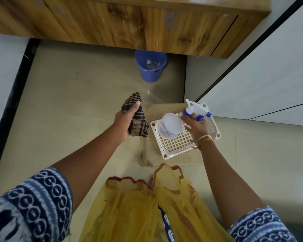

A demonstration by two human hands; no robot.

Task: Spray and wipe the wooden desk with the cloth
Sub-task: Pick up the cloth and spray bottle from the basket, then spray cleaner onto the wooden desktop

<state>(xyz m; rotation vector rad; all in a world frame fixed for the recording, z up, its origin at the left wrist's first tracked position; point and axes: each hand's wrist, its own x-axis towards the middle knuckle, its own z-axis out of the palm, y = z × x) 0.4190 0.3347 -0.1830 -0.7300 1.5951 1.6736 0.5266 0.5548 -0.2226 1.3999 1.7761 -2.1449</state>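
The wooden desk point(129, 23) fills the top of the head view, its front panel facing me. My left hand point(123, 122) grips a bunched dark checked cloth point(137, 119) held out over the floor. My right hand point(194, 126) holds a white spray bottle point(170, 124) by the neck, fingers around the blue-and-white trigger head point(197, 110). The bottle hangs over a white plastic basket point(175, 145).
A blue bucket point(150, 66) with some items inside stands on the tiled floor under the desk edge. The white basket sits on a beige stool point(147, 154). White wall panels run along the right point(269, 67) and left. My yellow scarf point(147, 206) hangs below.
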